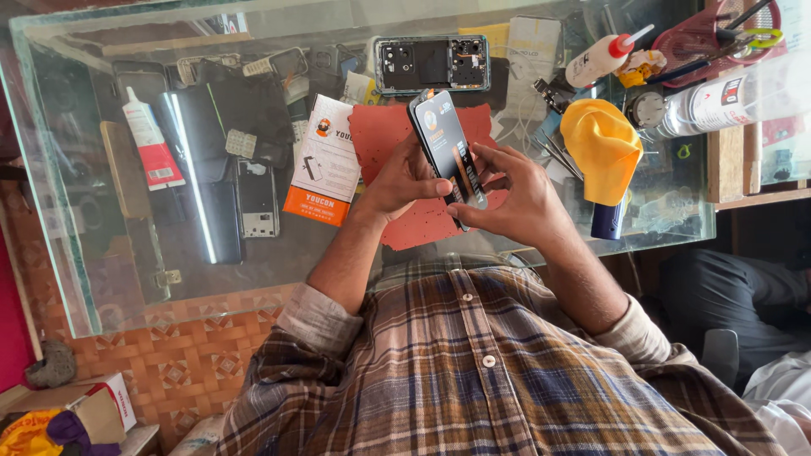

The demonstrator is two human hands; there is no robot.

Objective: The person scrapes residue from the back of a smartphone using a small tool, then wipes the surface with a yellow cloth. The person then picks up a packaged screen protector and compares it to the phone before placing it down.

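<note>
Both hands hold a flat black phone-sized slab (446,143) with orange and white print, tilted above a red mat (380,127) on the glass table (51,211). My left hand (401,181) grips its left edge from below. My right hand (515,198) holds its right edge, fingers curled at the lower corner. Behind the mat lies an opened phone (431,63) with its back off and the inner parts showing.
An orange and white box (325,160) lies left of the mat, with dark phone parts and a white tube (150,143) further left. At right are a yellow cloth (601,148), a glue bottle (601,57), a spray can (718,101) and a seated person's leg (735,295).
</note>
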